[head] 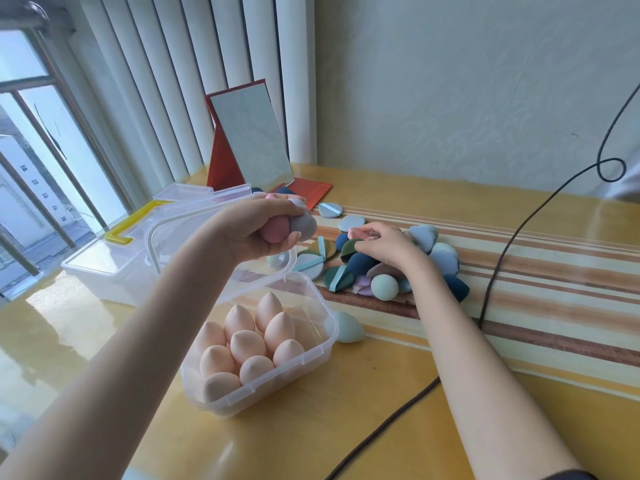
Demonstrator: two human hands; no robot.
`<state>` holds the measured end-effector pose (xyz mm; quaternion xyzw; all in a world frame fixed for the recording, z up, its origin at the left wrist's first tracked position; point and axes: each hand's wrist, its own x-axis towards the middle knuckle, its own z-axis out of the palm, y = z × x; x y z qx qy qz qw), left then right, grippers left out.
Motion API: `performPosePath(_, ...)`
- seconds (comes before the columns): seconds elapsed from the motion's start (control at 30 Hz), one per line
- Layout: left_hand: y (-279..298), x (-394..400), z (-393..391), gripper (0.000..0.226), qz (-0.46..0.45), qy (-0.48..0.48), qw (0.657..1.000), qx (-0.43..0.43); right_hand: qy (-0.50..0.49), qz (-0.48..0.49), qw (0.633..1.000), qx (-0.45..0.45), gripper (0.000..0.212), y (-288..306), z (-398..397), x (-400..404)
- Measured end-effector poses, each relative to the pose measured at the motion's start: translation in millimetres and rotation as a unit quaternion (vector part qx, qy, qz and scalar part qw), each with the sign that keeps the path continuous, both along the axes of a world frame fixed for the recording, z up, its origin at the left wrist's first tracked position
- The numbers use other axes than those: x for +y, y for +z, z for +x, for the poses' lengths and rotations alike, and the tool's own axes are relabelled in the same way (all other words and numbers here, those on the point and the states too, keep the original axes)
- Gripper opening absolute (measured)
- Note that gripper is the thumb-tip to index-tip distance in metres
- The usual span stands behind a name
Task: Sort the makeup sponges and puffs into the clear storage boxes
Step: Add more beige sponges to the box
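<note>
left hand (pixel 263 225) grips pink sponge (pixel 275 229) and grey sponge (pixel 304 226) above open clear box (pixel 313 355) of peach sponges | right hand (pixel 388 245) pinches pink puff (pixel 360 233) on pile (pixel 426 261) | black cable (pixel 498 271) right of it | yellow striped table (pixel 554 306), mirror (pixel 249 136) behind

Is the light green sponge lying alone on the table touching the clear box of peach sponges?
Cannot tell. In the head view the light green sponge sits right at the corner of the clear box, partly behind its wall, with no plain gap or contact.

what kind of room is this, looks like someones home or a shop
Most likely a home, perhaps a bedroom or dressing corner. A standing mirror sits on a yellow table pushed against a wallpapered wall, with vertical blinds beside a window facing other buildings.
</note>
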<state>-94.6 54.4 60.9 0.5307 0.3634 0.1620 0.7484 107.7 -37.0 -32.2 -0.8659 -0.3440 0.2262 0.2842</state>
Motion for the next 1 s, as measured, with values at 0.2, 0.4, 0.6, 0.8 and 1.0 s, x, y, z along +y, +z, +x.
performPosePath(0.2, -1.1, 2.2, -1.1, 0.019, 0.002, -0.007, 1.0, 0.0, -0.095, 0.133, 0.986, 0.042, 0.027, -1.0, 14.8, -17.5)
performPosePath(0.4, 4.8, 3.9, -3.1, 0.017, -0.001, 0.022, 1.0, -0.01, -0.131, 0.178, 0.975, 0.036, 0.022, -2.9, 19.8, -34.8)
performPosePath(0.6, 10.9, 8.2, -6.4, 0.01, 0.066, 0.039, 0.997, 0.008, -0.133, 0.204, 0.97, -0.017, 0.018, -4.5, 10.5, -37.3)
performPosePath(0.8, 13.1, 12.3, -10.8, 0.011, 0.082, 0.064, 0.995, 0.013, -0.037, 0.145, 0.962, -0.227, 0.032, -7.8, -6.6, -29.4)
performPosePath(1.0, 12.8, 13.6, -12.1, 0.018, 0.082, 0.064, 0.994, 0.019, 0.207, 0.161, 0.959, -0.105, 0.032, 9.4, -52.0, -14.2)
